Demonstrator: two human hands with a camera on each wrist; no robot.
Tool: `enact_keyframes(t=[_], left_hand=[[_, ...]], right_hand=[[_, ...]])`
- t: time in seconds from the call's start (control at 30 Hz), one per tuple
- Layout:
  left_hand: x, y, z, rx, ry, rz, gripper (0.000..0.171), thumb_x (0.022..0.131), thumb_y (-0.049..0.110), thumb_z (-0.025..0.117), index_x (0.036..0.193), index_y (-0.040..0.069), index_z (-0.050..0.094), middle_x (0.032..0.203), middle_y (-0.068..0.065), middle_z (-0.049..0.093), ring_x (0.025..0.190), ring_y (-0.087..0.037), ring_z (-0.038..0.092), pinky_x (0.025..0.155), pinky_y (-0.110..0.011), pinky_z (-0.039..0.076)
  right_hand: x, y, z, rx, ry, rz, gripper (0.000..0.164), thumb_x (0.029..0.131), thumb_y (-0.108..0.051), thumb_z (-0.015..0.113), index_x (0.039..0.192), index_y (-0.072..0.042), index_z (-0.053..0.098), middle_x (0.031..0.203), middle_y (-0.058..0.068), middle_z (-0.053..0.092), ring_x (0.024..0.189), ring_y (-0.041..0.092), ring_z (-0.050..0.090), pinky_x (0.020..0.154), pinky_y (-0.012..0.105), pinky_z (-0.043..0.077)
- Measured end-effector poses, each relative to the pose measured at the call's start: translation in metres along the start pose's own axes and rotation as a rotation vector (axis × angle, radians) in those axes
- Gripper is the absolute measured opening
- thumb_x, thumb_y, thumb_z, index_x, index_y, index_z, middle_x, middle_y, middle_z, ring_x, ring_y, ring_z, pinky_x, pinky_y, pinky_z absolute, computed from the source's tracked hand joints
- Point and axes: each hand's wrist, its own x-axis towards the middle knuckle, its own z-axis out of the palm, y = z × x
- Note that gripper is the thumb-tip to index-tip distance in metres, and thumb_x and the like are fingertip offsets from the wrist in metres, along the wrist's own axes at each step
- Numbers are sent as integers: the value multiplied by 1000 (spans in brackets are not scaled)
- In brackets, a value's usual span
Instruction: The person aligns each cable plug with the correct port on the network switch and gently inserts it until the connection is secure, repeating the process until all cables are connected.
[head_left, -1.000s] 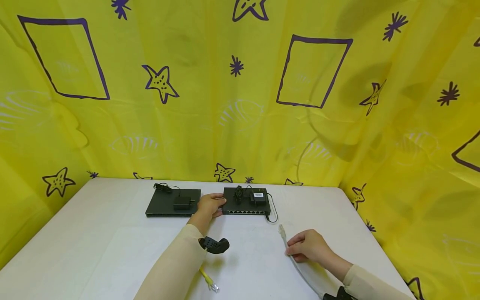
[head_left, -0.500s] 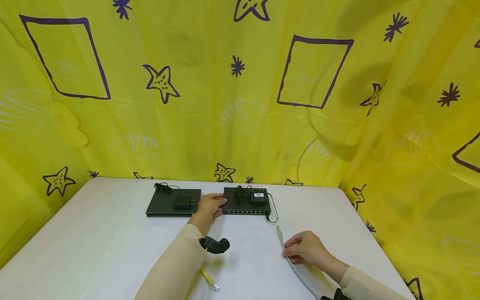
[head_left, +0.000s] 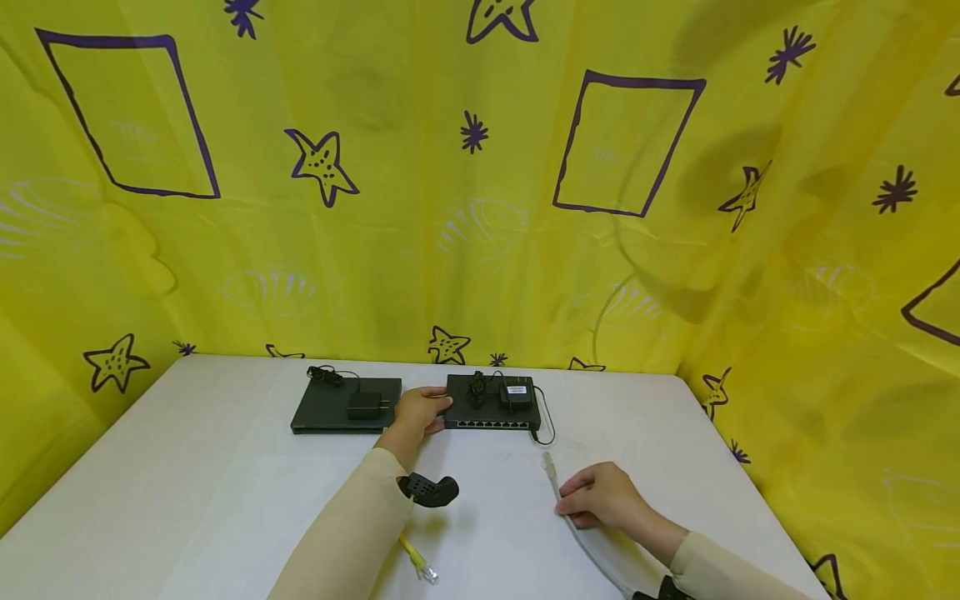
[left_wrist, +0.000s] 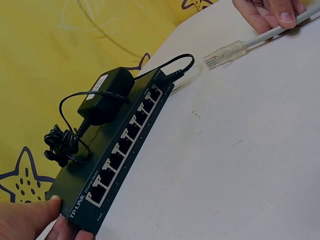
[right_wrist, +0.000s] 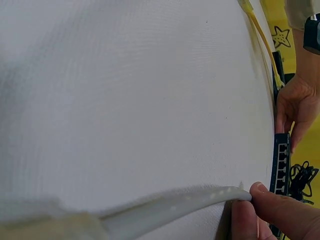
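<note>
A black TP-LINK Ethernet switch [left_wrist: 111,162] lies on the white table, its row of ports facing the near side. My left hand [head_left: 415,414] grips its left end, thumb on top and fingertips at the lower front edge. On the switch sit a black power adapter [left_wrist: 107,92] and its bundled cord [left_wrist: 60,145]; the cord loops round to the right end. My right hand [head_left: 603,497] pinches a grey network cable [head_left: 581,542] between thumb and fingers, a short way behind its clear plug [left_wrist: 225,54]. That plug points toward the switch, apart from the ports.
Left of my left hand lies a second black box [head_left: 322,408] with a black adapter [head_left: 365,406] on it. A yellow network cable [head_left: 414,557] rests on the table [head_left: 187,467], partly hidden by my left sleeve. A yellow patterned curtain [head_left: 375,250] hangs behind and along the sides.
My right hand has moved left with the grey network cable, bringing its plug below the right end of the switch. My left hand has kept its grip on the switch.
</note>
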Motion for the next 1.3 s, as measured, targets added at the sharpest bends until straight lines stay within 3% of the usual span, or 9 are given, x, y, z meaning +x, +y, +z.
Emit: enact_keyframes(t=[0.17,0.4,1.03,1.3], left_hand=[[4,-3,2,-13,5,-16,33,91,9,69,124,3,67,125,-19,64,108,-27,64,71,-29,61],[10,-5,3,-11,15,-19,33,90,9,70,123,4,68,124,-19,64,102,-23,64,68,-27,61],[9,-3,3,-2,20,-35,33,90,9,70,123,4,68,128,-20,62,94,-20,62,65,-28,60],[7,-3,2,5,22,-36,34,91,11,69,124,5,68,130,-20,61,105,-26,63,68,-28,61]], right_hand=[[2,-1,5,-10,7,-4,21,72,1,83,87,7,71,69,4,69,56,11,64,53,27,58],[5,-7,13,-8,17,12,19,72,1,83,86,5,72,68,5,69,55,11,64,53,26,58],[7,-16,27,-39,30,-26,17,71,3,83,82,4,71,66,5,69,52,10,63,51,26,58],[6,-21,24,-67,3,-27,17,71,0,84,82,3,72,67,5,69,53,11,64,52,27,58]])
